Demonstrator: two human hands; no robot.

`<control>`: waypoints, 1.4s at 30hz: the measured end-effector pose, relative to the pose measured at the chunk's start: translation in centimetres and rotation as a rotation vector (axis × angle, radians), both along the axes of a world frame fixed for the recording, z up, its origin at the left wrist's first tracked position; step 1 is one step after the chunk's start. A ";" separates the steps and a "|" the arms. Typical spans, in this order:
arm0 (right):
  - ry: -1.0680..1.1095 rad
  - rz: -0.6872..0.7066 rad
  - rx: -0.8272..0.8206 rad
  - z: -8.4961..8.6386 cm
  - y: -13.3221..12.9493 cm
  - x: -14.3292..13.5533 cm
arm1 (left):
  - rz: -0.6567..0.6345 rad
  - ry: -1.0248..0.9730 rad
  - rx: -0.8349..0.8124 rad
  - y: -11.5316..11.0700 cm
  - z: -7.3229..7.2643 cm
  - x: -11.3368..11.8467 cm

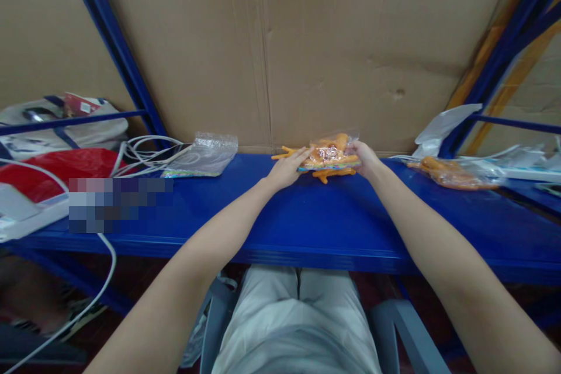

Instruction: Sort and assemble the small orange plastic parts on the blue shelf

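Note:
A clear plastic bag with orange items inside point(331, 152) is held between my two hands over the blue shelf, near the cardboard. My left hand point(290, 169) grips its left edge, fingers pressed on the plastic. At the right edge, my right hand point(363, 158) has its fingers closed on the same bag. Beneath the bag, an orange piece point(326, 175) shows on the shelf, and thin orange prongs point(284, 153) stick out beyond my left fingers.
Flat clear bags point(204, 155) and white cables point(146, 146) lie at the left, near a white power strip point(35, 216) and a red bag point(83, 166). Another bag of orange items point(460, 174) lies at the right. Cardboard point(328, 52) stands behind the blue shelf point(307, 228).

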State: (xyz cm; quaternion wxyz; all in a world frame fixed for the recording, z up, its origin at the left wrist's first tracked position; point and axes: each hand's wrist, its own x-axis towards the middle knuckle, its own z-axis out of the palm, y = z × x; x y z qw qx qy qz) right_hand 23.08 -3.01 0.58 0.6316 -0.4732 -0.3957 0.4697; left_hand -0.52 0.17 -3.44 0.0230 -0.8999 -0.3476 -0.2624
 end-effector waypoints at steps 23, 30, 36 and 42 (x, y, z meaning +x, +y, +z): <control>-0.216 -0.226 0.506 0.2 1.8 3.1 | 0.002 -0.784 -0.445 3.3 6.4 7.4; -0.179 -0.345 0.478 1.5 2.9 3.8 | -0.113 -0.618 -0.250 4.3 7.0 7.5; -0.121 -0.354 0.443 2.2 4.3 3.6 | -0.024 -0.695 -0.468 3.3 5.5 6.5; -0.161 -0.354 0.448 2.2 5.0 3.7 | 0.077 -0.710 -0.622 2.1 4.8 5.9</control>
